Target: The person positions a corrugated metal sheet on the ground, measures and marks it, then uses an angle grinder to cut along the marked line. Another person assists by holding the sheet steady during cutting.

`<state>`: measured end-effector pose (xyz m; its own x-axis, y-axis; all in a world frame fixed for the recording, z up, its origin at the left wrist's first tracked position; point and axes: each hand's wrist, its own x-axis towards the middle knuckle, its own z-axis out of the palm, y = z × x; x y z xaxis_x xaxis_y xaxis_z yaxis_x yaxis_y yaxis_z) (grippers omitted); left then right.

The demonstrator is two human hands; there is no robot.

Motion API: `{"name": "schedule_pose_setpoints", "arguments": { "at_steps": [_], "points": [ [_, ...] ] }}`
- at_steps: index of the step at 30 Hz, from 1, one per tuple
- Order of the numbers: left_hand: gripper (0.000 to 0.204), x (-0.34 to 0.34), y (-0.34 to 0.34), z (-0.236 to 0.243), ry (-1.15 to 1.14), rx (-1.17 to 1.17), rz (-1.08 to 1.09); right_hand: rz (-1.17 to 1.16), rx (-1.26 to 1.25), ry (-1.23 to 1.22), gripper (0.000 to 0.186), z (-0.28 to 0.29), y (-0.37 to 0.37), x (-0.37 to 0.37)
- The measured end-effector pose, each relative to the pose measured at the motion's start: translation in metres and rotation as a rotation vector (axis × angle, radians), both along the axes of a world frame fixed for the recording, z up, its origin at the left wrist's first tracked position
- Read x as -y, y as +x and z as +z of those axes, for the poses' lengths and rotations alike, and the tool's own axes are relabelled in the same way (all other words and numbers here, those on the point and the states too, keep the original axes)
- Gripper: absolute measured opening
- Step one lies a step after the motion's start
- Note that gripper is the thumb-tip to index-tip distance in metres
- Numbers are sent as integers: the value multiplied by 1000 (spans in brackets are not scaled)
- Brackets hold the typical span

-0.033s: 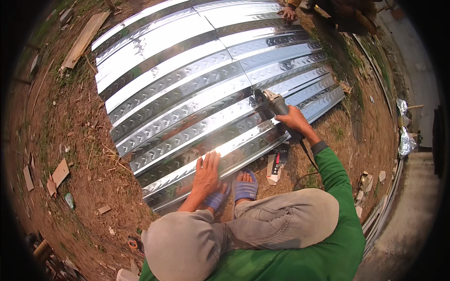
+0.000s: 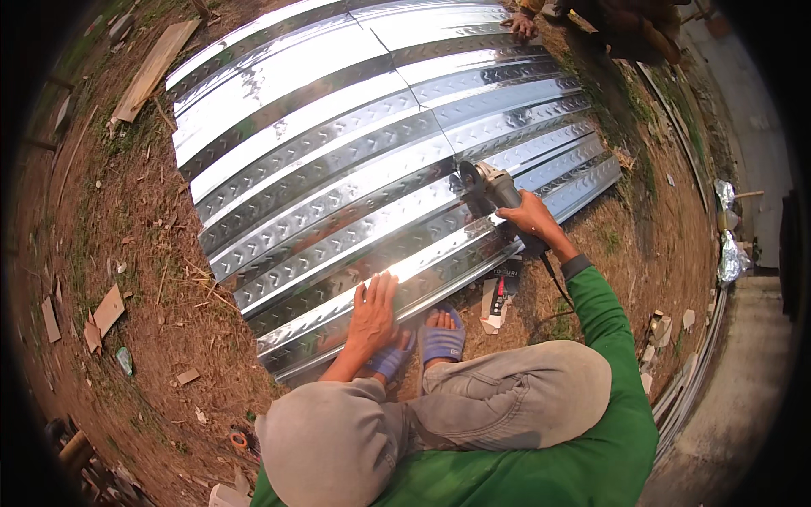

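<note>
A large ribbed, shiny metal decking sheet (image 2: 334,190) with embossed marks lies on the ground in front of me. My right hand (image 2: 532,215) is wrapped round the body of an angle grinder (image 2: 504,188). Its disc end rests at the near end of a thin dark cut line (image 2: 407,83), which runs across the ribs toward the far edge. A black cord trails from the grinder's back. My left hand (image 2: 374,308) lies flat on the near edge of the sheet, fingers stretched, holding nothing.
Another person's hand (image 2: 521,25) touches the sheet's far right edge. A wooden plank (image 2: 155,72) lies at the far left. Beside my sandalled feet sits a small printed box (image 2: 498,296). An orange tape roll (image 2: 239,438) is at the lower left, and long thin rods (image 2: 683,393) line the right.
</note>
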<state>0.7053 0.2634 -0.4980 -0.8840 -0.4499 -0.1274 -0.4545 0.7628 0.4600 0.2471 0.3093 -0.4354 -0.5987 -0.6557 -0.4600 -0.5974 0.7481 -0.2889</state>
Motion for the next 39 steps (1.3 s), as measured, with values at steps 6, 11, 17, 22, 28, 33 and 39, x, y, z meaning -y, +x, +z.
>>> {"name": "schedule_pose_setpoints", "arguments": {
  "at_steps": [6,11,17,22,28,33,39],
  "points": [
    [86,6,-5,-7,-20,2,4,-13,27,1,91,6,-5,14],
    [89,0,-3,-28,5,9,18,-29,65,8,90,8,-4,20],
    [92,-4,-7,-45,79,8,57,8,-3,-27,88,5,-3,22],
    [92,4,-4,-17,-10,41,-11,-31,55,-1,87,8,-4,22],
    [92,6,-5,-10,-30,20,-9,1,-7,-19,93,3,-4,22],
    [90,-3,-6,-41,133,18,42,2,11,-29,89,1,-6,21],
    [90,-9,-4,-65,81,14,35,14,-4,-60,92,-1,-4,21]
  ]
}}
